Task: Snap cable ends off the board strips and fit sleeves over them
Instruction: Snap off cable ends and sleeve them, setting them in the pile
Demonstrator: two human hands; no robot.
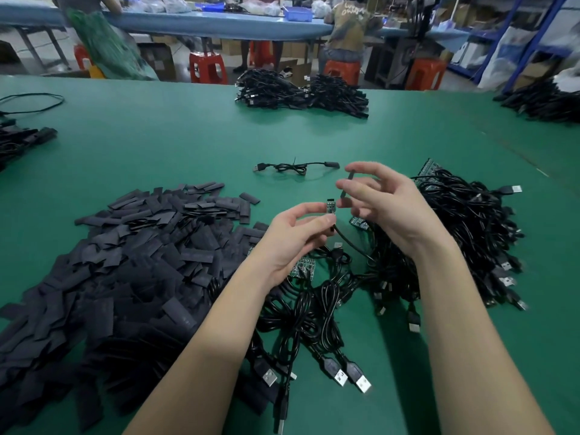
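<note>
A green worktop (188,133) carries a broad heap of flat black sleeves (125,271) at left and tangled black cables (455,240) at right. Above them, the left hand (292,237) pinches a small board-tipped cable end (331,207), while the right hand (386,202) has its fingers clamped on one sleeve (346,186), held upright just beside it.

I see a plain green table (188,146) under everything. Left of my hands on it lies a heap of matt black sleeves (131,255); right of them, a tangle of black cables (464,233) with silver plug ends. The small circuit board (331,206) is green with dark specks, and the sleeve (346,186) just right of it is black. Beyond the table's far edge stand red-orange stools (207,69) and a pale blue bench (201,22) carrying blue trays (298,13).
</note>
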